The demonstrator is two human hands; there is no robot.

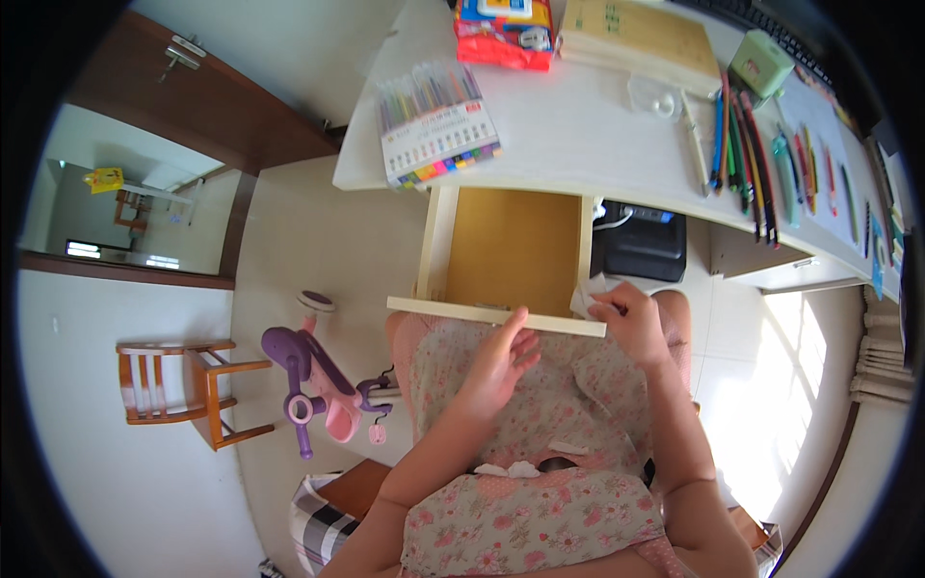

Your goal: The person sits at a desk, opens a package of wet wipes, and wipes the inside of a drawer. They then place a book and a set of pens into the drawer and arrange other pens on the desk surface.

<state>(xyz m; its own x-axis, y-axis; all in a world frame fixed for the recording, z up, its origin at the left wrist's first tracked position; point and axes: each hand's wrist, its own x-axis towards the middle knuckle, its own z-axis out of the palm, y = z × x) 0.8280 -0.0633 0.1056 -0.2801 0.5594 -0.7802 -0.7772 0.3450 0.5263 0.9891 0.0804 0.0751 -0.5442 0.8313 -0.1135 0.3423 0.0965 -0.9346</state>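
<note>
A pulled-out desk drawer (514, 249) with a yellowish bottom juts out below the white desktop (571, 144). At its front panel is my left hand (506, 357), fingers apart, the thumb near or against the panel's edge; nothing shows in its grasp. My right hand (632, 318) pinches a crumpled white tissue or wipe (589, 295) at the drawer's front right corner. On the desktop lie a boxed set of coloured markers (441, 141), a red pack of wipes (504, 43), and several coloured pencils (744, 152) beside a green pencil sharpener (762, 63).
Under the desk stands a black case (639, 242) with a white cable. A cabinet door (795, 269) is at the right. A purple and pink child's tricycle (325, 383) and a wooden chair (181, 386) stand at the left. A thick tan paper stack (639, 40) lies on the desk.
</note>
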